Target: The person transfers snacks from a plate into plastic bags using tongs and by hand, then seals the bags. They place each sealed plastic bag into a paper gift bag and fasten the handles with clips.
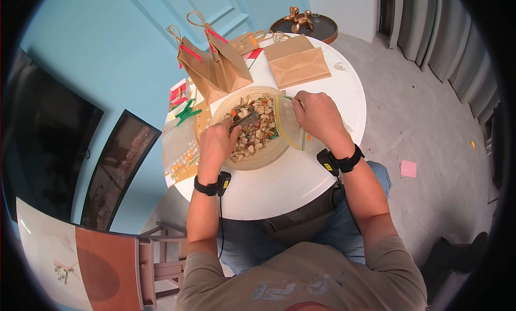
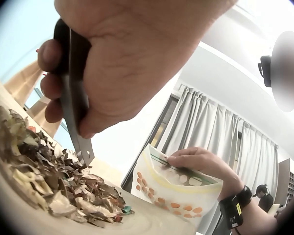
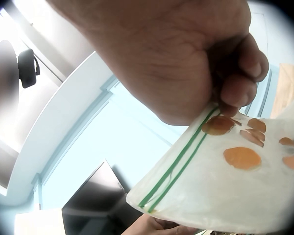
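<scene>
In the head view, a wide round tray (image 1: 275, 159) holds a heap of mixed dried pieces (image 1: 257, 136), mostly brown and cream. My left hand (image 1: 216, 145) grips dark metal tongs (image 1: 244, 121) over the heap. Their tip (image 2: 86, 155) is down at the dried pieces in the left wrist view. At the tray's right side, my right hand (image 1: 318, 117) pinches the top edge of a translucent zip bag (image 1: 290, 123) printed with orange dots. The bag's mouth faces the tray, its green and yellow seal strips spread apart.
Two standing brown paper bags (image 1: 215, 69) with red strips are behind the tray. A paper bag (image 1: 297, 61) lies flat at the back right. More dotted zip bags (image 1: 181, 149) and a green plastic item (image 1: 186, 112) lie on the left. The round white table's edge (image 1: 252, 218) is near my lap.
</scene>
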Demonstrator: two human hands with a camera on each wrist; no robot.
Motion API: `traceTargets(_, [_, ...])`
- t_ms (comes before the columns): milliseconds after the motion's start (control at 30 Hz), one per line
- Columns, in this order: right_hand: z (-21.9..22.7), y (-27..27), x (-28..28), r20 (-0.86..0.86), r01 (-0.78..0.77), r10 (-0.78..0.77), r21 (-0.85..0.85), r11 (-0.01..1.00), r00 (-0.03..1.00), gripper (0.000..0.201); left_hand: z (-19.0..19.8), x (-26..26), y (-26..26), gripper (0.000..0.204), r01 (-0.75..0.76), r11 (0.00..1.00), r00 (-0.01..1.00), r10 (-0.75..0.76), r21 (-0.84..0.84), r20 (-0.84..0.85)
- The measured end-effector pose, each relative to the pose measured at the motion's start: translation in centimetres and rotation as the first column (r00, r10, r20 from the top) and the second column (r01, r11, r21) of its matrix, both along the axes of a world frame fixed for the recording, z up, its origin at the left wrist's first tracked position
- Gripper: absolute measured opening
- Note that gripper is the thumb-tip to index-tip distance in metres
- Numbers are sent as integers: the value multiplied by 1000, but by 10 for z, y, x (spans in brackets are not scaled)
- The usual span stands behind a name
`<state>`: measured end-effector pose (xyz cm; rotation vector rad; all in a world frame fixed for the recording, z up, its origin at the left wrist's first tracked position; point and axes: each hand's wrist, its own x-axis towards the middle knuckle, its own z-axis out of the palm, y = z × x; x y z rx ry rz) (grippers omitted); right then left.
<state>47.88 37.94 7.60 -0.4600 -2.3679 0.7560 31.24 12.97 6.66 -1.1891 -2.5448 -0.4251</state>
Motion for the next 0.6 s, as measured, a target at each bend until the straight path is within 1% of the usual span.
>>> traceTargets(133, [0, -1, 0, 5, -5, 5, 1, 1000, 1000, 28, 2, 0, 1, 29, 16, 1000, 999, -15, 15, -34])
traceTargets(267, [0, 0, 0, 5, -6, 6, -2, 1000, 1000, 29, 3, 0, 3, 30, 23, 999, 999, -22, 37, -33])
traceTargets(367, [-2, 2, -1, 16, -4, 4, 6, 1000, 1000, 27, 3, 1, 6, 31, 0, 1000, 999, 1, 22, -36])
traceTargets(433, [-2, 2, 0, 24, -3, 3, 12, 1000, 1000, 26, 0, -1, 8, 34, -22, 999, 1000, 23, 44, -9])
traceTargets(533, [0, 0, 1, 26, -12, 12, -3, 1000, 1000, 29, -5, -5, 14, 36, -2, 1000, 999, 3, 14, -50])
traceTargets(600, [0, 1, 1, 21, -19, 18, 4, 1000, 1000, 29, -7, -6, 16, 36, -1, 1000, 999, 1, 13, -42])
